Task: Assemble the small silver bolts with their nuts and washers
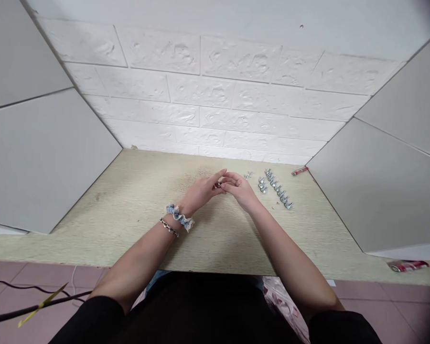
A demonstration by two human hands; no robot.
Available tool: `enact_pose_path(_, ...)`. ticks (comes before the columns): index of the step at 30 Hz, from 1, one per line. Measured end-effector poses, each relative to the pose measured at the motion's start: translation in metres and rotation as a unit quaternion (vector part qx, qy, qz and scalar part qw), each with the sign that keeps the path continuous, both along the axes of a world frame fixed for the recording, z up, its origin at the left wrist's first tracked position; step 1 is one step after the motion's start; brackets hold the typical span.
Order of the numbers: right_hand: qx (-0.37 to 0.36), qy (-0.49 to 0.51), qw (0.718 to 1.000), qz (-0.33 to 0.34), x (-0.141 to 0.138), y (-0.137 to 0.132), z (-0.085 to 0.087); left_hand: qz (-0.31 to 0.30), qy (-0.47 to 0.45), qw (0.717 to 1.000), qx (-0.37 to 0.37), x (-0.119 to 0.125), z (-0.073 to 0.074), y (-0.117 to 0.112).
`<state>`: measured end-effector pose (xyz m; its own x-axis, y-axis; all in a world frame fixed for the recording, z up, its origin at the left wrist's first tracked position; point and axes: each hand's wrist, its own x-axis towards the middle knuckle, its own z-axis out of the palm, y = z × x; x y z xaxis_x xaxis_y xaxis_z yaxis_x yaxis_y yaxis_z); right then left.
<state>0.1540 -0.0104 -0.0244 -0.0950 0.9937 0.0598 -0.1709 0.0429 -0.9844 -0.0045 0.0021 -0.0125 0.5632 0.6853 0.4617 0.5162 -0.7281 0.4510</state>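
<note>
My left hand (201,192) and my right hand (241,192) meet above the middle of the table, fingertips together. Between them is a small shiny metal piece (218,185), mostly covered by the fingers, so its kind is unclear. Both hands are closed, their fingers pressed around it. To the right of my right hand lies a long slanting row of small silvery metal parts (278,190) that look like bolt fittings. A shorter row of similar metal parts (263,185) sits beside it. Closer to my right hand are a few smaller loose metal pieces (248,175).
The pale wooden table (129,210) ends at a white brick-patterned wall (215,91). Grey-white panels stand at the left (46,162) and right (376,186). Red cylindrical objects lie by the right panel, one at the back (300,171) and one in front (409,266). A dark cable (32,309) runs lower left.
</note>
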Motion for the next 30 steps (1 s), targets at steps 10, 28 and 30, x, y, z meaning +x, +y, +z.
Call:
enact_pose_path(10,-0.043,0.055,0.996,0.046,-0.004,-0.007,0.006,0.019,0.041,0.999,-0.016,0.002,0.005,-0.004)
enact_pose_path(28,0.027,-0.153,0.982,-0.104,0.012,0.005,-0.003,0.084,0.039,0.995,-0.039,0.0,0.012,-0.002)
enact_pose_path(30,0.068,-0.317,0.937,-0.129,0.017,0.006,-0.005,0.109,0.031,0.991,-0.067,0.0,0.013,-0.001)
